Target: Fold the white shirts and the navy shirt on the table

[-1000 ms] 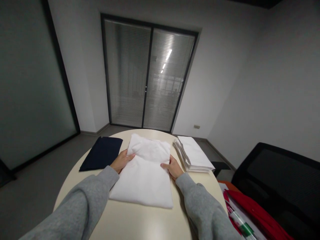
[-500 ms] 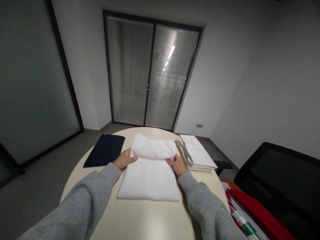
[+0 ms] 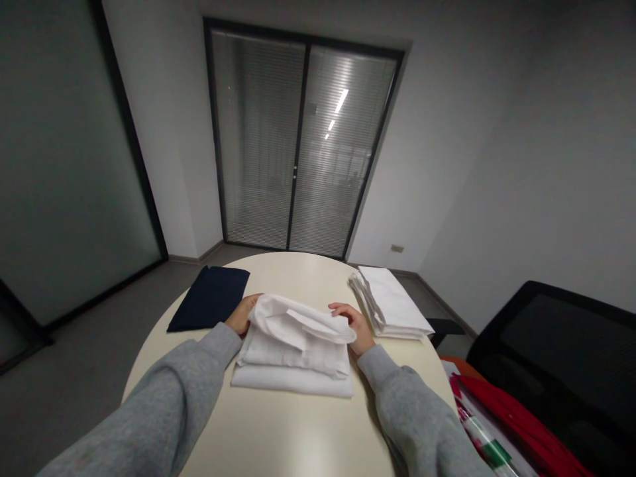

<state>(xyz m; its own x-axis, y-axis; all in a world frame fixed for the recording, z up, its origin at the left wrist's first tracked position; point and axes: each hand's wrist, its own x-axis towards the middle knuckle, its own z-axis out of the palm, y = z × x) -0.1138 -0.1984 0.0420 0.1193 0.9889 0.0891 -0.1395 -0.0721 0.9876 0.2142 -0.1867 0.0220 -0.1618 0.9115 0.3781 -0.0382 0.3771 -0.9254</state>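
A white cloth (image 3: pixel 293 358) lies on the round cream table (image 3: pixel 278 430) in front of me, partly folded toward me. My left hand (image 3: pixel 242 315) grips the raised far flap at its left side. On the right side, my right hand (image 3: pixel 354 324) holds the same flap, which is lifted and doubled over the lower half. Both arms wear grey sleeves.
A dark navy folded cloth (image 3: pixel 211 298) lies at the table's left rear. A stack of white folded cloths (image 3: pixel 390 305) sits at the right rear. A black chair (image 3: pixel 556 351) and red items (image 3: pixel 501 417) stand to the right. Glass doors with blinds (image 3: pixel 298 146) are behind the table.
Both hands have pulled the cloth's far half up and toward me, so the cloth now covers less of the table and its far edge is bunched over the near half.
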